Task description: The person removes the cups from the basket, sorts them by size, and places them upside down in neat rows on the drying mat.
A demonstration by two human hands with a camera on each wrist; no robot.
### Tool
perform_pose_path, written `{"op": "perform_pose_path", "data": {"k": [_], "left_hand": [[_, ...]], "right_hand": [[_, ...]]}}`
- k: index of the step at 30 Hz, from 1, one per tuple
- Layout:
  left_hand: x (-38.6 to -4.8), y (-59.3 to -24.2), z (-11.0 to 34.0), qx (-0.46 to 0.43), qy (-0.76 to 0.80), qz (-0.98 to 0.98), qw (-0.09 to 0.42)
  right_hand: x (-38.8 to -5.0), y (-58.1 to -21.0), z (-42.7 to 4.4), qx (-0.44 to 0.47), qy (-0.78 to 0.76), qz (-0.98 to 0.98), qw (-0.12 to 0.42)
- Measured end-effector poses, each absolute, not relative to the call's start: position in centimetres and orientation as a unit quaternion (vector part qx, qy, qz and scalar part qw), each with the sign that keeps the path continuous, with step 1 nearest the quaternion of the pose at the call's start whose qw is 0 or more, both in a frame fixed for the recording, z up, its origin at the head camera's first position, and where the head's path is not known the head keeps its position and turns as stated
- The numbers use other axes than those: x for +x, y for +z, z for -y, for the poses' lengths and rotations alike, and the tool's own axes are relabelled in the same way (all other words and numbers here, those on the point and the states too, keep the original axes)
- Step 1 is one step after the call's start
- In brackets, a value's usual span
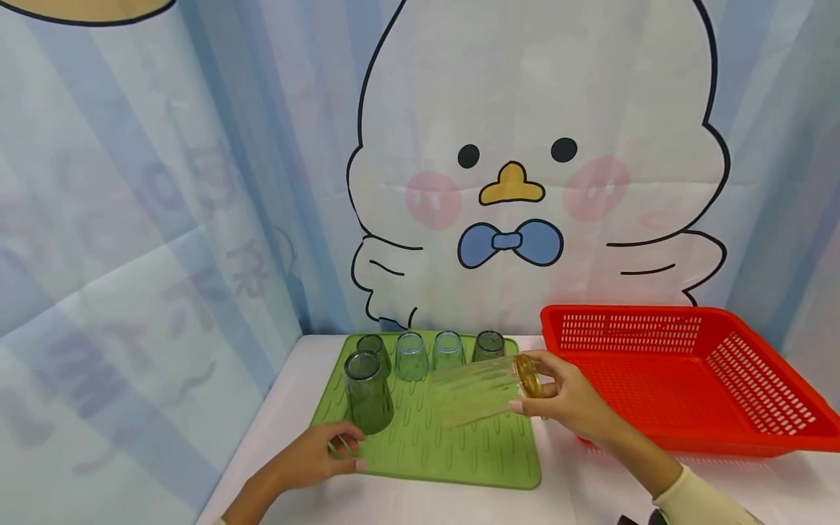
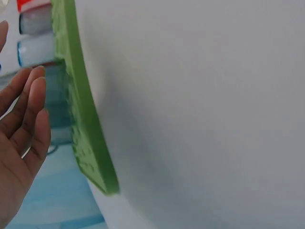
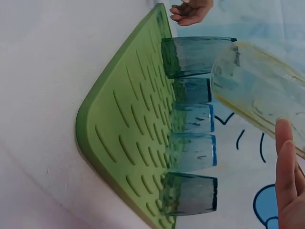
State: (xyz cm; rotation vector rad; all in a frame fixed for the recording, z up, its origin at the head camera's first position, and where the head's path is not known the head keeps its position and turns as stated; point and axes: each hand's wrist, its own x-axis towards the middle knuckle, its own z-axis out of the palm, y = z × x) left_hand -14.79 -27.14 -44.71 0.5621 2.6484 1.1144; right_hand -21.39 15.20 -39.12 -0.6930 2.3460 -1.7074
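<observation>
My right hand (image 1: 567, 397) grips a tall, see-through yellow glass (image 1: 474, 391) by its thick amber end. The glass lies tilted almost sideways above the green ridged mat (image 1: 459, 463), its wide mouth toward the left. Near the mat's front left, my left hand (image 1: 315, 458) hovers with loosely bent fingers and holds nothing. Just beyond it stands a tall dark grey-green glass (image 1: 369, 399); the right wrist view shows a gap between that glass (image 3: 198, 56) and the left hand (image 3: 193, 12). Several short glasses, grey and pale blue (image 1: 411, 357), line the mat's back edge, apparently mouth down.
A red plastic basket (image 1: 689, 443) with slotted walls sits on the white table to the right of the mat. Behind the table hangs a pale blue curtain (image 1: 525, 87) with a cartoon bird. A small dark object (image 1: 656, 518) shows at the bottom edge by the right sleeve.
</observation>
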Motion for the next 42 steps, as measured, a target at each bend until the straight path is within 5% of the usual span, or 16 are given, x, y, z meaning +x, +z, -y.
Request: {"op": "perform_pose_path", "data": {"k": [17, 28, 42], "left_hand": [[-16.8, -46.7, 31.2, 0.162, 0.302, -0.937, 0.061], [-17.2, -47.1, 31.2, 0.154, 0.312, -0.934, 0.075], [-17.2, -47.0, 31.1, 0.137, 0.313, -0.936, 0.090]], "right_hand": [[-23.7, -39.2, -10.9, -0.273, -0.516, -0.808, 0.076], [-26.0, -39.6, -6.9, -0.300, -0.413, -0.860, 0.005], [-27.1, -40.2, -3.9, -0.311, -0.387, -0.868, 0.026]]}}
